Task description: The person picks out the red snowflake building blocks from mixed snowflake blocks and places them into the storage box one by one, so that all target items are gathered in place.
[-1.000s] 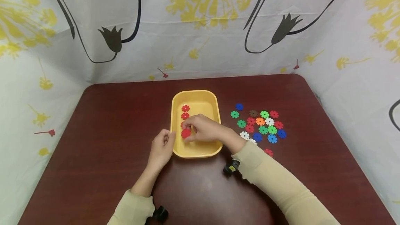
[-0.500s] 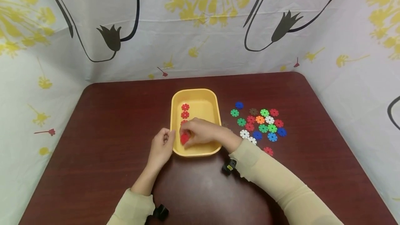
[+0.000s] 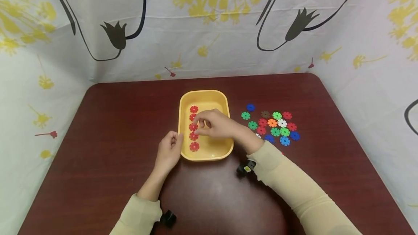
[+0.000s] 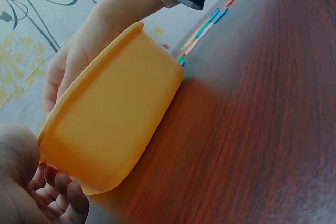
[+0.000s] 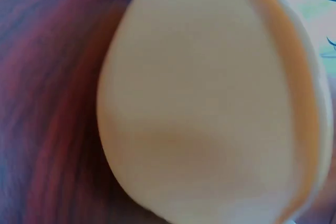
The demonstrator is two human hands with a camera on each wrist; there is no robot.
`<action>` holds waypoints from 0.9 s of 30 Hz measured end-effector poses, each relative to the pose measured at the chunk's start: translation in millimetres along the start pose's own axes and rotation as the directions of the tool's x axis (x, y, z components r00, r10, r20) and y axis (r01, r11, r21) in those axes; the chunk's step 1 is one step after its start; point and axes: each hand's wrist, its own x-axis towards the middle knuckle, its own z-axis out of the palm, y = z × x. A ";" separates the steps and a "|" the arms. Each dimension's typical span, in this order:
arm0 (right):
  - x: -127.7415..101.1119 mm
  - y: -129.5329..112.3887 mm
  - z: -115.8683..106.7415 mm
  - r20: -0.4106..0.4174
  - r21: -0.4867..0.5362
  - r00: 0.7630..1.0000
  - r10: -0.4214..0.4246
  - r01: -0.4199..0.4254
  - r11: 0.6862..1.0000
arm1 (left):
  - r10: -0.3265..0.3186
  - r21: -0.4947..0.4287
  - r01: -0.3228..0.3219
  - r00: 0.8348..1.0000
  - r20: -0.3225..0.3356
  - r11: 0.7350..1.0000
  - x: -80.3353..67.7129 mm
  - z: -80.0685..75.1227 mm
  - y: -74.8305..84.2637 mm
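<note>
A yellow tray stands mid-table, its outer wall also filling the left wrist view. Several red notched discs lie in a column along its left side, the nearest one by the front wall. My right hand hovers over the middle of the column, its fingertips loosely curled just above a disc, and it holds nothing I can see. My left hand rests against the tray's left wall with its fingers loosely curled. The right wrist view shows only a blurred tray wall.
A loose cluster of coloured discs, red, green, blue, white, orange and brown, lies on the dark red table right of the tray. Patterned white cloth walls close in the back and both sides.
The right hand has let go of a red disc at the near end of the column and moved away from me along it. The left hand has stayed by the tray.
</note>
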 end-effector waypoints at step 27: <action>-64.5 33.1 -64.5 -0.289 0.059 0.946 0.146 -0.135 0.989 | -0.001 0.005 0.001 1.000 0.011 1.000 -0.8 -1.3 1.7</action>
